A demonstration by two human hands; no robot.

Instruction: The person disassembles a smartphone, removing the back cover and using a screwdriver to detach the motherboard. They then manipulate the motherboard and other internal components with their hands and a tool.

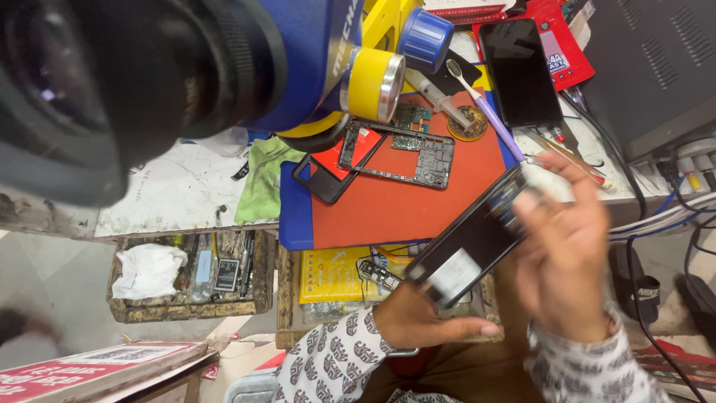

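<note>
phone (pixel 471 246) is being held up off the desk (pixel 186 186) in both hands, dark slab w/ a pale sticker on its near end, tilted so its long axis is running from 7 o'clock up to 1 o'clock. left hand (pixel 418 321) is cupping it from below at the 7 o'clock end, fingers curled under, thumb stretching out flat beneath the lower edge; closed round the body, not loose. right hand (pixel 567 254) is sitting at 3 o'clock of the phone, palm facing it, fingertips pressing the upper end; it's blurred, so can't tell how tight that grip is.

doing this well, imo: keep the left hand as the steady cradle & let the right do the fine work along the edge, light pressure, no twisting of the slab.

red mat (pixel 403 201) is lying on the desk at 11 o'clock of the hands, carrying a bare phone frame (pixel 399 153) & a back cover (pixel 332 172). second phone (pixel 520 71) is resting screen-up at 12 o'clock, well apart. purple-handled brush (pixel 485 112) is lying between them.
</note>
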